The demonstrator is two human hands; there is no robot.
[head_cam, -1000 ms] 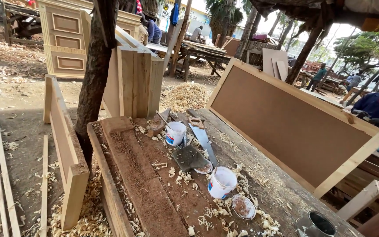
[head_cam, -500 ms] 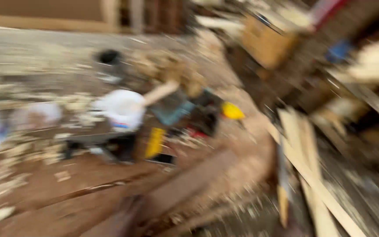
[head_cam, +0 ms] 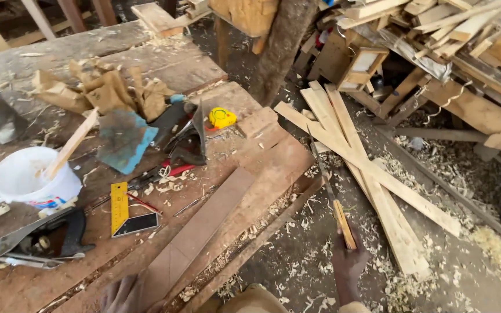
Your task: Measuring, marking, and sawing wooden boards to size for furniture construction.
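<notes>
Fingers of your right hand [head_cam: 348, 262] close around a wooden-handled tool [head_cam: 343, 223], seemingly a saw, reaching far over the shavings. Your left hand [head_cam: 124, 293] lies flat on the near bench plank [head_cam: 195, 232], holding nothing.

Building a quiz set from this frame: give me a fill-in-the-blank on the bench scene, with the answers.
1. The right hand grips the wooden handle of a ____ whose thin blade points away over the ground.
2. The left hand rests on the near end of a long flat ____ lying on the workbench.
3. A wooden stick stands in the ____ bucket.
4. The small tape measure is ____.

Answers: saw; board; white; yellow
</notes>
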